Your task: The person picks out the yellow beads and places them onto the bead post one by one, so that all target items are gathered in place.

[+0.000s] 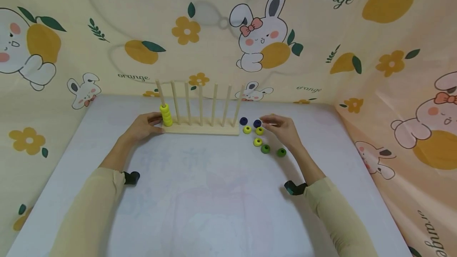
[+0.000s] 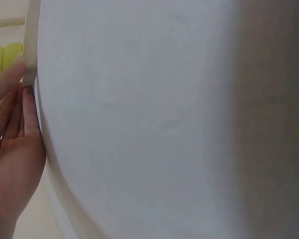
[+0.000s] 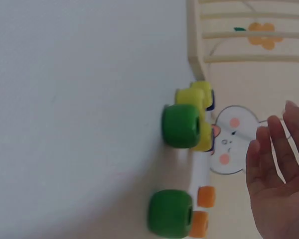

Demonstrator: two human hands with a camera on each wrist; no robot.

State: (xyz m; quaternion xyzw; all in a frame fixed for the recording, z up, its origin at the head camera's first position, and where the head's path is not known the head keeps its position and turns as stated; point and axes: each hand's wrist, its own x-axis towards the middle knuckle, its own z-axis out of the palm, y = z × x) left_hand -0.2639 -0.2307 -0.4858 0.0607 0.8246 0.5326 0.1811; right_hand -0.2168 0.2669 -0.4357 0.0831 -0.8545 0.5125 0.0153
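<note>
A wooden peg rack (image 1: 203, 130) with a row of upright pegs stands toward the back of the table. Several yellow beads (image 1: 166, 116) are stacked on its leftmost peg. My left hand (image 1: 143, 127) grips the left end of the rack's base, thumb at the front corner beside the stack. Above the table to the right of the rack is my right hand (image 1: 283, 130), fingers extended and holding nothing. Its fingertips are close to a dark blue bead (image 1: 257, 123). Around it lie another dark blue bead (image 1: 243, 121), loose yellow beads (image 1: 258, 142) and two green beads (image 1: 265, 148).
In the right wrist view, two orange beads (image 3: 206, 196) lie beyond the nearer green one; my right hand hides them in the head view. A printed cloth (image 1: 214, 50) hangs behind and beside the white table (image 1: 200, 193).
</note>
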